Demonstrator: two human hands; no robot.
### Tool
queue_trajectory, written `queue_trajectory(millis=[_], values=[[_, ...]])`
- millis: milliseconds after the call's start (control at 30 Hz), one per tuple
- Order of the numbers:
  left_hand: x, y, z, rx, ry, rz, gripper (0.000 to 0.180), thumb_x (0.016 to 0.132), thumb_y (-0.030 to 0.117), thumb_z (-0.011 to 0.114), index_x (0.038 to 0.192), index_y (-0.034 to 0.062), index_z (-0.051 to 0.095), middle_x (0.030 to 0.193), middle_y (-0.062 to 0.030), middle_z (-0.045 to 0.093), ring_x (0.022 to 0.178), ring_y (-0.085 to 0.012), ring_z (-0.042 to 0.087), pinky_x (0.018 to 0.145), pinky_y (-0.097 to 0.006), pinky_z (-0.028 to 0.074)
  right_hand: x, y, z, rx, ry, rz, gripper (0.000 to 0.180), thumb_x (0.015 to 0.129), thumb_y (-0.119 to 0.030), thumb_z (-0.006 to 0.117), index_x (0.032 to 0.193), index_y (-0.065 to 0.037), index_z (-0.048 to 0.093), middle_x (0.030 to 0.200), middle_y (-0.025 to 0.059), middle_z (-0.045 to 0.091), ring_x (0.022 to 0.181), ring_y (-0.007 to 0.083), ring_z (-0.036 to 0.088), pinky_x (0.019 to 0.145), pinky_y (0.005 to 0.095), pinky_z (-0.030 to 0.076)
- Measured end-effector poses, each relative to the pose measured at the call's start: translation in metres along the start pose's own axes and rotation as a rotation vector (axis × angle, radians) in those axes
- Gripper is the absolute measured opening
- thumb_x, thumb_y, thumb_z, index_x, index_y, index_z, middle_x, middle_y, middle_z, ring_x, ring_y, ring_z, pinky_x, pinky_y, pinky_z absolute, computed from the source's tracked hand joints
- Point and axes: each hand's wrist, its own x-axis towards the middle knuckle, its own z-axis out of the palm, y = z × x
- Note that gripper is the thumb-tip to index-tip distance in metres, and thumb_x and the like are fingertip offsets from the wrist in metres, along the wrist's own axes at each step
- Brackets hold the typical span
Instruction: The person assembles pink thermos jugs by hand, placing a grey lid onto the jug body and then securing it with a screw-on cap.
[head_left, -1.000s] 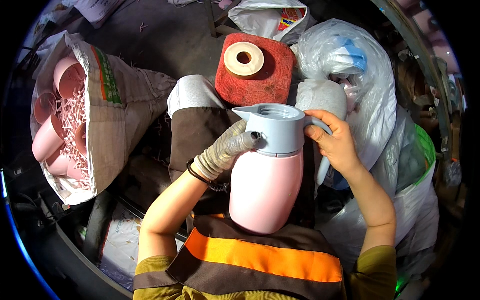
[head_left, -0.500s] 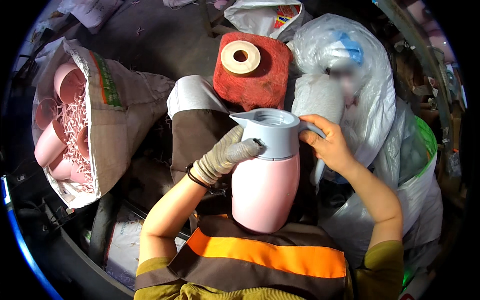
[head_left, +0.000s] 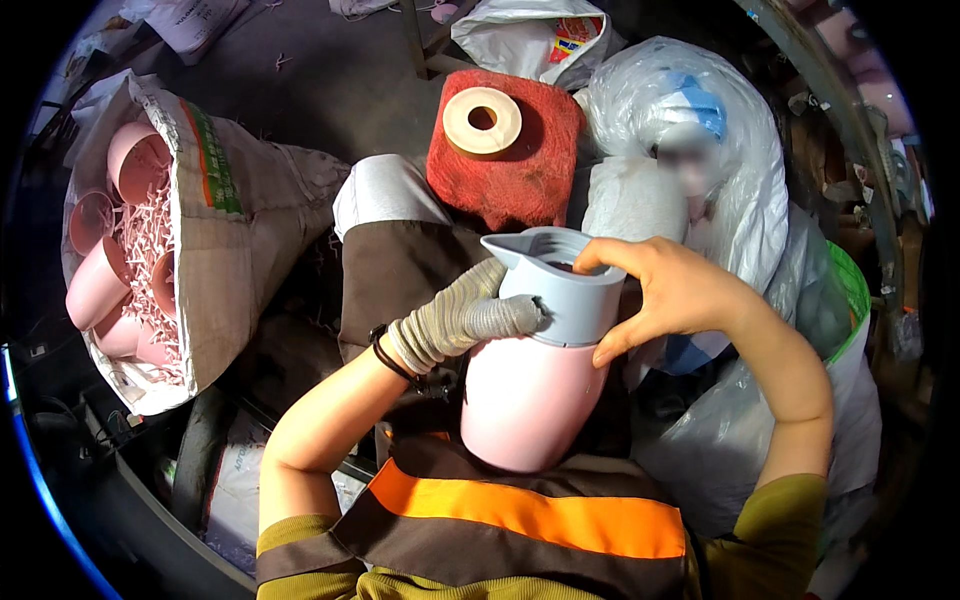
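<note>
A pink vacuum jug (head_left: 530, 405) with a grey-blue collar and spout (head_left: 560, 295) is held in front of my body, tilted slightly right. My left hand (head_left: 465, 312), in a grey knit glove, is closed around the left side of the collar, its thumb across the front. My bare right hand (head_left: 672, 295) grips the right side of the jug. Its fingers reach over the rim into the open mouth, and the thumb presses below the collar. The right hand hides the handle.
At the left an open woven sack (head_left: 245, 260) holds pink cups (head_left: 98, 285) and pink shreds. Ahead, a roll of tape (head_left: 481, 122) lies on a red padded seat (head_left: 450, 190). Clear plastic bags (head_left: 745, 190) crowd the right, with a white bag (head_left: 500, 40) beyond.
My right hand has left the handle and moved onto the rim, fingers now in the mouth. The jug has tilted and shifted slightly right; my left hand has stayed on its collar.
</note>
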Motion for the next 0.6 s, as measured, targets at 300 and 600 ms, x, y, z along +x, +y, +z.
queue_trajectory(millis=[300, 600], values=[[0.008, 0.006, -0.002, -0.153, -0.075, 0.045, 0.08, 0.084, 0.045, 0.075, 0.144, 0.0017, 0.044, 0.13, -0.0068, 0.058, 0.12, -0.0153, 0.053, 0.103, -0.032, 0.043, 0.002, 0.01, -0.006, 0.075, 0.056, -0.158, 0.067, 0.063, -0.034, 0.093, 0.113, -0.003, 0.063, 0.097, 0.0105, 0.071, 0.077, 0.0137, 0.066, 0.07, 0.0273, 0.05], [0.072, 0.07, -0.078, 0.722, 0.633, 0.444, 0.042, 0.09, 0.044, 0.063, 0.109, 0.0065, 0.069, 0.102, -0.0095, 0.071, 0.108, -0.0237, 0.063, 0.091, -0.034, 0.047, -0.025, 0.008, -0.023, 0.091, 0.188, -0.038, 0.068, 0.057, -0.024, 0.095, 0.112, 0.0, 0.063, 0.102, 0.0066, 0.069, 0.088, 0.0101, 0.062, 0.078, 0.0259, 0.049]])
